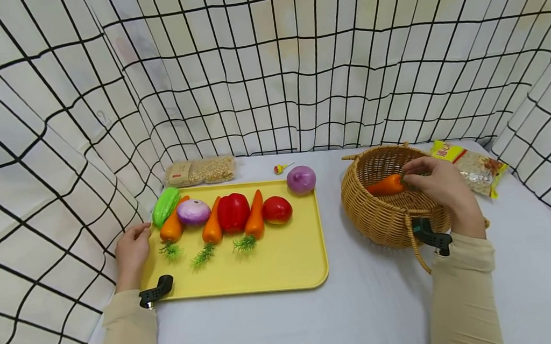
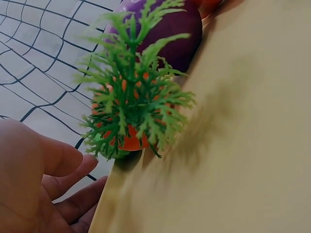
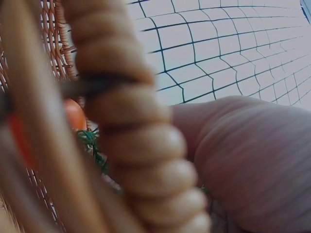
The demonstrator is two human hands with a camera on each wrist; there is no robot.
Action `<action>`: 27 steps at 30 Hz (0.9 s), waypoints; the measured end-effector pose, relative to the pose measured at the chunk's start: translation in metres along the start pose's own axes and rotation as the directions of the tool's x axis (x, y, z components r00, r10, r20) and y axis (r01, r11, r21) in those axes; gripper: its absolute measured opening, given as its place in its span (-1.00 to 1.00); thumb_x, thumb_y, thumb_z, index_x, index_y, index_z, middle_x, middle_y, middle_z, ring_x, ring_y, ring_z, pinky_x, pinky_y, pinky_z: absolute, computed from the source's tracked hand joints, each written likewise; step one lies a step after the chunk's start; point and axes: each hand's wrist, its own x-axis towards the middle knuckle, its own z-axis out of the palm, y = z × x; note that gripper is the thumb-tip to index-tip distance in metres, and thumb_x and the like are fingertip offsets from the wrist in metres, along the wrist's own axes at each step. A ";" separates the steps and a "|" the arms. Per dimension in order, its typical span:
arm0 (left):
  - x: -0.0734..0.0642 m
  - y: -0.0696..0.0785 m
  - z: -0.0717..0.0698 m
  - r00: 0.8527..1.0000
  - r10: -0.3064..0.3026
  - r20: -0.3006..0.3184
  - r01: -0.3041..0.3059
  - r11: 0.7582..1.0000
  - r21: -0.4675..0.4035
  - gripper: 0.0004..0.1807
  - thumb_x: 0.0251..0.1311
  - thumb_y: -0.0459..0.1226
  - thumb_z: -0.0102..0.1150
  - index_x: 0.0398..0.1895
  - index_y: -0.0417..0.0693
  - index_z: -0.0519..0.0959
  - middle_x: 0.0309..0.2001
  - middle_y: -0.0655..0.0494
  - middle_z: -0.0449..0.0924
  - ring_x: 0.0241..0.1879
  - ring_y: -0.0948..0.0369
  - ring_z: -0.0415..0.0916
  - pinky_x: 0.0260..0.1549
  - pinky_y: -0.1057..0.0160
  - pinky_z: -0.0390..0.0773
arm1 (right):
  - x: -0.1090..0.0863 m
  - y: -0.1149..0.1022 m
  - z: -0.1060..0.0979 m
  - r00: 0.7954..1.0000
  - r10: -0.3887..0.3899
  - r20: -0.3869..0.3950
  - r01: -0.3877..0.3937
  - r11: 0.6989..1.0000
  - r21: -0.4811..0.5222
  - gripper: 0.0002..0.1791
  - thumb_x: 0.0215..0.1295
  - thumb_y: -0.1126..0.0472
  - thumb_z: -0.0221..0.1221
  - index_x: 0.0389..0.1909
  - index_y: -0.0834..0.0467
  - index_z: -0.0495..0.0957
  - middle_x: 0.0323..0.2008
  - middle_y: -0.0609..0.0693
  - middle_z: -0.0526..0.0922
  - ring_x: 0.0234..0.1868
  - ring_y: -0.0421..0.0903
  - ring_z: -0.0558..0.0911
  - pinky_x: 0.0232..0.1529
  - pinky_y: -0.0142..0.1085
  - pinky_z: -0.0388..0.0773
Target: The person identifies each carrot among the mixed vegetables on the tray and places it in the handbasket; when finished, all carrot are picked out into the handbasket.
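My right hand (image 1: 440, 183) is over the wicker basket (image 1: 374, 221), pinching an orange toy carrot (image 1: 387, 186) at its leafy end. The carrot lies sideways within the basket's mouth. In the right wrist view, the basket rim (image 3: 141, 145) hides my fingertips and much of the carrot (image 3: 74, 115). My left hand (image 1: 133, 254) is at the left edge of the yellow tray (image 1: 282, 263), fingers loosely bent beside the rim. Near it on the tray are a green vegetable (image 1: 165, 206), a carrot (image 1: 171, 227) with feathery leaves (image 2: 136, 107) and a purple onion (image 1: 193, 212).
The tray also bears two more carrots, a red pepper (image 1: 233, 213), a tomato (image 1: 277, 209) and another purple onion (image 1: 301, 179) at its corner. Behind stand a bag of beans (image 1: 202, 171) and a small lollipop (image 1: 281, 168). A yellow-topped packet (image 1: 472, 170) lies right of the basket.
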 end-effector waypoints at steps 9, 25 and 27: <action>-0.001 0.001 -0.001 1.000 -0.006 0.009 0.006 1.000 -0.011 -0.49 0.48 -0.17 -0.27 0.34 -0.25 0.37 0.32 -0.25 0.34 0.33 -0.12 0.21 0.20 -0.05 0.25 | 0.000 -0.004 0.000 0.999 -0.029 0.019 0.031 0.997 -0.075 -0.60 0.36 0.07 0.18 0.14 0.15 0.50 0.05 0.21 0.61 0.00 0.14 0.54 -0.16 -0.13 0.43; 0.000 -0.003 -0.002 1.000 0.019 0.014 -0.019 1.000 -0.006 -0.50 0.49 -0.17 -0.26 0.34 -0.25 0.38 0.32 -0.26 0.34 0.34 -0.15 0.20 0.23 -0.08 0.24 | -0.009 -0.020 -0.003 0.997 -0.071 -0.006 0.071 0.997 -0.038 -0.49 0.39 -0.11 0.11 0.18 0.14 0.48 0.09 0.23 0.57 0.07 0.17 0.53 -0.15 -0.13 0.49; 0.000 -0.003 -0.002 1.000 0.020 0.013 -0.020 1.000 -0.008 -0.50 0.49 -0.17 -0.27 0.34 -0.25 0.38 0.32 -0.27 0.34 0.34 -0.15 0.20 0.23 -0.08 0.24 | -0.011 -0.023 -0.003 0.997 -0.073 -0.010 0.073 0.996 -0.041 -0.48 0.39 -0.14 0.10 0.19 0.13 0.48 0.09 0.23 0.57 0.08 0.17 0.52 -0.14 -0.11 0.48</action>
